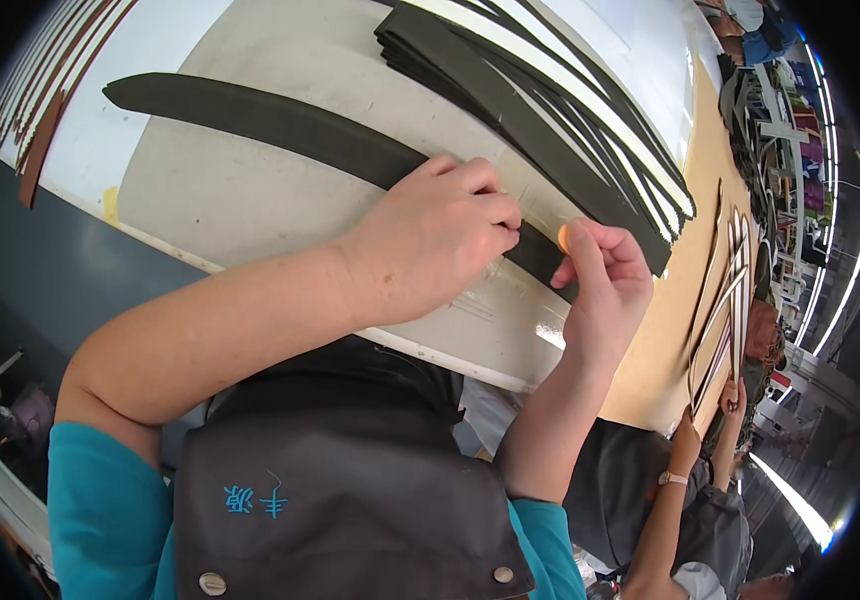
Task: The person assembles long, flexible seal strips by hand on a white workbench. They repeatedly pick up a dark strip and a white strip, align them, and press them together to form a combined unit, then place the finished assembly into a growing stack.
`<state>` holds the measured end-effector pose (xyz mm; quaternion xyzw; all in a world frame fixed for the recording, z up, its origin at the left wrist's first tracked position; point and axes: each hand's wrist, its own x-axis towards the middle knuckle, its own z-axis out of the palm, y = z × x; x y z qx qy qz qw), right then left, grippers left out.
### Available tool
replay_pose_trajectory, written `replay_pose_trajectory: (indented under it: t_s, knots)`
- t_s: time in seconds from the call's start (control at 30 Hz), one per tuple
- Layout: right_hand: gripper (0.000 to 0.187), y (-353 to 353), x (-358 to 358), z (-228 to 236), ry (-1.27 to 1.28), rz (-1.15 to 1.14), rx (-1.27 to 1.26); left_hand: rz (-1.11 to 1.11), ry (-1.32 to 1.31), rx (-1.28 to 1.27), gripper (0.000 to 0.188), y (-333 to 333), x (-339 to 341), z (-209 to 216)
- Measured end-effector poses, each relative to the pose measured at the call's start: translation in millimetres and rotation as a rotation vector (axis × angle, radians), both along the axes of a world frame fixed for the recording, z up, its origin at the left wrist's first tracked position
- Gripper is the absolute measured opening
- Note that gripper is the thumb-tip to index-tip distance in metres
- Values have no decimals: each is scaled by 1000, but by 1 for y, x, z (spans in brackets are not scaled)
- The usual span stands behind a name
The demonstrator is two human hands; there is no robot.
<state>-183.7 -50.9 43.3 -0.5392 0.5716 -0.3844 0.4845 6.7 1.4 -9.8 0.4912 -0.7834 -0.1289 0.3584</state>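
A long dark strip (270, 118), leather-like and rounded at its far left end, lies slantwise across the pale work board. My left hand (450, 232) rests over its middle, fingers curled down, with the tips bent around its near edge. To the right, the strip shows again between my hands. My right hand (605, 275) is closed in a pinch above the strip's right part. A small orange spot (563, 238) shows at its thumb tip; what it is, and what the fingers hold, I cannot make out.
Behind my hands lies a stack of dark strips (510, 110) with white edges. Brown strips (45, 140) lie at the far left. On the right, another person's hands (685, 440) hold thin brown-and-white strips (735, 300) over the tan tabletop (640, 375).
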Motion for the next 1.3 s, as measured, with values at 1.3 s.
replay_pose_trajectory:
  t_s: [1.3]
  knots:
    - [8, 36, -115, -30, 228, -235, -290, -31, -95, 194, 25, -14, 1, 25]
